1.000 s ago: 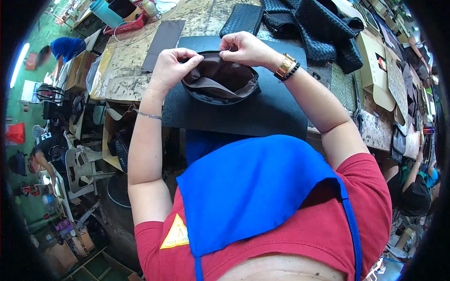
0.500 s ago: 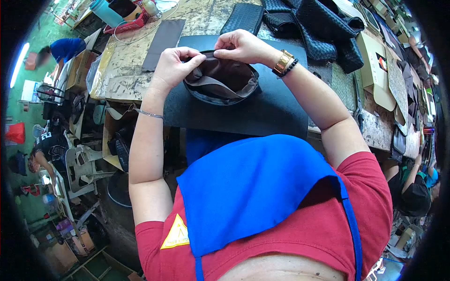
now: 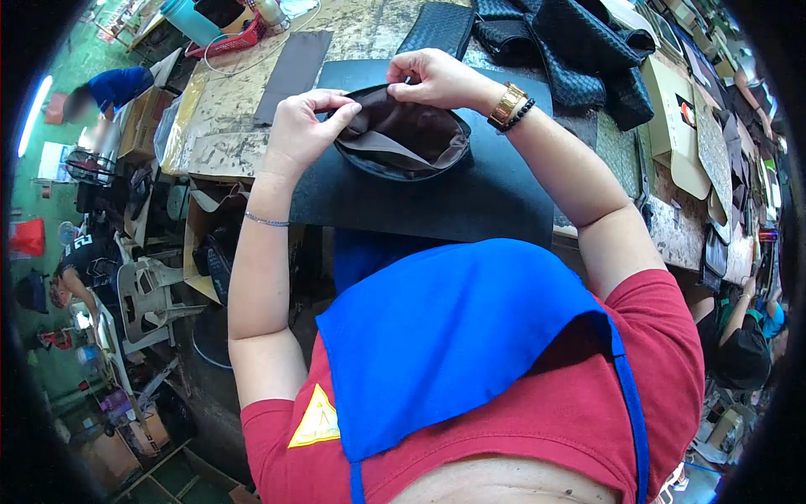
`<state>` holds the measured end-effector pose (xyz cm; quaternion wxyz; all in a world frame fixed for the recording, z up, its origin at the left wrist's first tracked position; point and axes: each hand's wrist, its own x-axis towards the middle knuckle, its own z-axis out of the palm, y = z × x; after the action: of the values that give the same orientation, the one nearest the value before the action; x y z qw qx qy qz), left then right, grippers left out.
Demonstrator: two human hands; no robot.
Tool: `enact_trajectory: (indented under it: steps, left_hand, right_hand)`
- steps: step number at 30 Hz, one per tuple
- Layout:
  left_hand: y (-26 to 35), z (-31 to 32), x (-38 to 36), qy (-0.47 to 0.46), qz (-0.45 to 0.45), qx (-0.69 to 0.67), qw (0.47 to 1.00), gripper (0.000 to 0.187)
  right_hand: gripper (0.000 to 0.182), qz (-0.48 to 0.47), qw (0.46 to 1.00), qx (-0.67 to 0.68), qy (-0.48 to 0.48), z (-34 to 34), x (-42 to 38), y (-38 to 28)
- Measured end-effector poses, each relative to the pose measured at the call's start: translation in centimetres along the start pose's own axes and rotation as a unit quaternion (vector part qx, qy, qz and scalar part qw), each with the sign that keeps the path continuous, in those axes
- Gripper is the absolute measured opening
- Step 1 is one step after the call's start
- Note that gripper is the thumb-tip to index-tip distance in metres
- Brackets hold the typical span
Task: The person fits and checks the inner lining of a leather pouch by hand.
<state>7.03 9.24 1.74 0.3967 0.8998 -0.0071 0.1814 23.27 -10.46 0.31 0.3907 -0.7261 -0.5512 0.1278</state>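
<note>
A dark bag (image 3: 403, 151) with brown lining rests on a black mat (image 3: 378, 202), its mouth held wide so the inside shows. My left hand (image 3: 311, 122) pinches the far left part of its rim between thumb and fingers. Close by on the far edge, my right hand (image 3: 432, 80) grips the same rim, fingers curled. Inside, a paler lining flap (image 3: 382, 149) crosses the opening. The bag's underside is hidden.
Black woven pieces (image 3: 579, 59) are heaped at the back right. A flat dark sheet (image 3: 292, 76) lies at the left, near a red basket (image 3: 239, 38) and a blue-green bottle (image 3: 189, 21). Cardboard (image 3: 676, 126) stands at the right. Other people sit on both sides.
The bag has shifted slightly to the right. My left hand has slid a little along the rim, away from my right hand, which keeps its hold.
</note>
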Motion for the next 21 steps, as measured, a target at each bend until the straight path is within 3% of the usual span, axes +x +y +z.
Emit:
enact_trajectory:
  steps: [3,6,14,16,18,21]
  left_hand:
    - [-0.1,0.3,0.0,0.013,-0.043,-0.010,0.999,0.022]
    - [-0.3,0.2,0.1,0.006,-0.078,-0.022,0.997,0.021]
    - [0.0,0.1,0.2,-0.010,-0.105,-0.079,0.991,0.017]
    - [0.5,0.0,0.0,-0.011,-0.054,-0.046,0.997,0.016]
    - [1.7,-0.3,-0.3,0.000,0.067,0.070,0.995,0.013]
    - [2.6,-0.3,-0.4,0.010,0.060,0.126,0.990,0.014]
  right_hand:
    - [0.029,-0.021,1.000,0.016,0.006,0.1,0.2,0.3]
    - [0.028,0.024,0.999,0.015,-0.030,-0.8,0.1,-0.8]
    - [0.027,-0.054,0.998,0.012,-0.020,0.3,0.7,0.2]
    - [0.027,-0.021,0.998,0.033,-0.044,-0.3,0.7,-0.6]
    - [0.027,-0.025,0.999,0.028,-0.040,-0.5,0.6,-0.6]
    - [0.027,-0.025,0.999,0.033,-0.032,-0.6,0.5,-0.1]
